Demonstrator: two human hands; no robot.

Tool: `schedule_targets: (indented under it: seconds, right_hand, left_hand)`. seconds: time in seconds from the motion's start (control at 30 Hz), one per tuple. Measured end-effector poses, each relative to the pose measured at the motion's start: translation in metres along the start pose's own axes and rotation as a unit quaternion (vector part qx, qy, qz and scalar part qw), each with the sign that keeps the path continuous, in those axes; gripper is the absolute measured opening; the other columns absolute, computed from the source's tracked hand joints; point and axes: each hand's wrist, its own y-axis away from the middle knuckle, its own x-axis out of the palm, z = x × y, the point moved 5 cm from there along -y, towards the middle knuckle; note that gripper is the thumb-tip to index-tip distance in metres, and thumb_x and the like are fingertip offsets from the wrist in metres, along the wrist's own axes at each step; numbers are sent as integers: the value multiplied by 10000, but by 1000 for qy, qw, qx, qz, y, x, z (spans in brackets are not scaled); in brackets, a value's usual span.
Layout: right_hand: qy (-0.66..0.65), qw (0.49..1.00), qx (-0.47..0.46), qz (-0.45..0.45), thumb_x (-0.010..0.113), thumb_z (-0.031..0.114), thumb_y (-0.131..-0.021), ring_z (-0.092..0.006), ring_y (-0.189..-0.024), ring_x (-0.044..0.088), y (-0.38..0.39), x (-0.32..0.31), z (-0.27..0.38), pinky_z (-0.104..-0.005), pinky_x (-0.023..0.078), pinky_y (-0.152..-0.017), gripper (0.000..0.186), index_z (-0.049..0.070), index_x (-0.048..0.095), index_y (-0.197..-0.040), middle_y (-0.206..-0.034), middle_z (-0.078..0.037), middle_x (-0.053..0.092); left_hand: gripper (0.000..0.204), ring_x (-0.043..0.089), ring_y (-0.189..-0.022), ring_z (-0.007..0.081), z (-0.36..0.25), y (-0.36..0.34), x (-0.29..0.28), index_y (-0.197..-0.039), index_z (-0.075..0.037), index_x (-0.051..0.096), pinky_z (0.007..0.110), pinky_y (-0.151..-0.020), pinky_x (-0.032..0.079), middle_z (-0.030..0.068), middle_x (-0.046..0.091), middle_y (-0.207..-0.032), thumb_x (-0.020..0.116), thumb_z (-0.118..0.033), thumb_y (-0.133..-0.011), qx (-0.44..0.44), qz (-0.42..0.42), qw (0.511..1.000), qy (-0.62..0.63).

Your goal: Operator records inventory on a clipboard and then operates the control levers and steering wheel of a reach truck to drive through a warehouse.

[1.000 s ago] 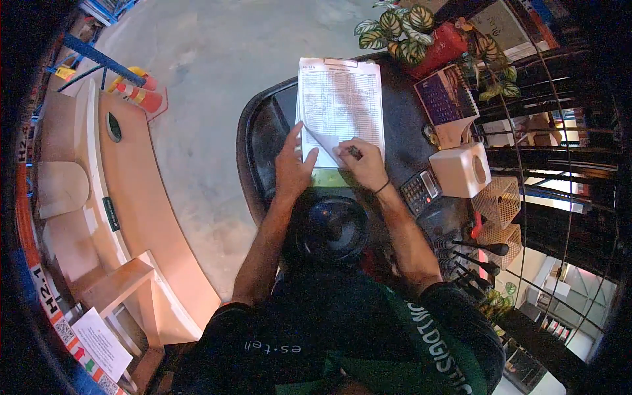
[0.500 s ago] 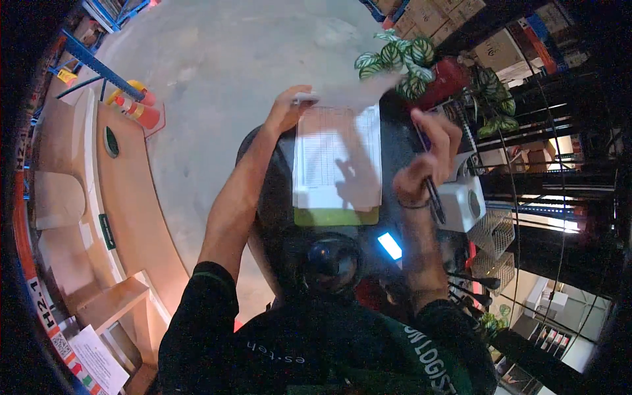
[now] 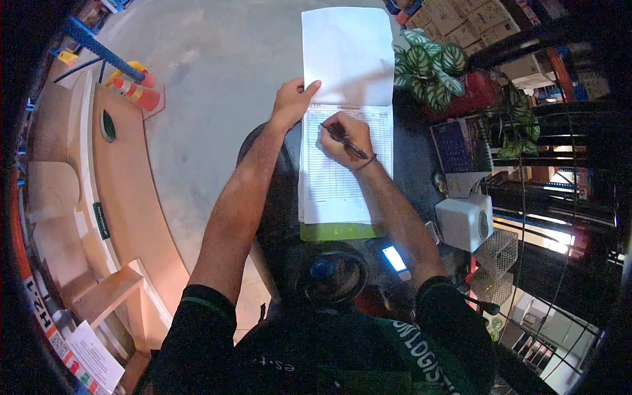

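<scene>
Warehouse-looking spot with a bare concrete floor [image 3: 197, 85], stacked cardboard boxes [image 3: 474, 20] up top and a potted plant with striped leaves [image 3: 431, 66] off to the right. The work happens on a dark surface [image 3: 411, 158], kind of a small round-edged stand.

On it sits a pad of ruled forms [image 3: 342, 171] on a green clipboard [image 3: 339, 230], with the top sheet [image 3: 345, 52] flipped up and away from the person.

Left hand [image 3: 293, 102] is spread flat at the pad's upper left corner, fingers pinning the fold where the flipped sheet meets the form. Right hand [image 3: 342, 138] is closed around a dark pen [image 3: 345, 141], tip down on the upper part of the form, so the pad lies right under both hands.

Paper like this is light, floppy and slides easily, so I'd guess that flipped sheet wants to fall back unless held at the fold. The clipboard is the stiff bit, best place to grab the whole thing.

Also around: a calculator [image 3: 454, 155], a white boxy device [image 3: 464, 220], and a lit phone [image 3: 395, 258] near the person's right elbow.
</scene>
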Motion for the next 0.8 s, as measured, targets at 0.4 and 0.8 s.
schedule_targets:
  seconds: [0.4, 0.8]
  right_hand:
    - [97, 993, -29, 60, 703, 143, -812, -243, -657, 687, -3, 30, -10, -356, 541, -623, 169, 29, 584, -849, -716, -150, 667]
    - [102, 992, -35, 64, 705, 149, -816, -242, -644, 675, -3, 33, -18, -362, 537, -613, 174, 37, 575, -847, -728, -147, 665]
  left_hand:
    - [381, 647, -703, 233, 11, 3, -11, -926, 27, 675, 391, -672, 499, 158, 689, -780, 668, -352, -892, 42, -71, 996, -13]
    - [407, 705, -879, 338, -3, 16, -15, -1014, 34, 693, 421, -809, 534, 212, 724, -920, 673, -350, -880, 66, -76, 994, -44]
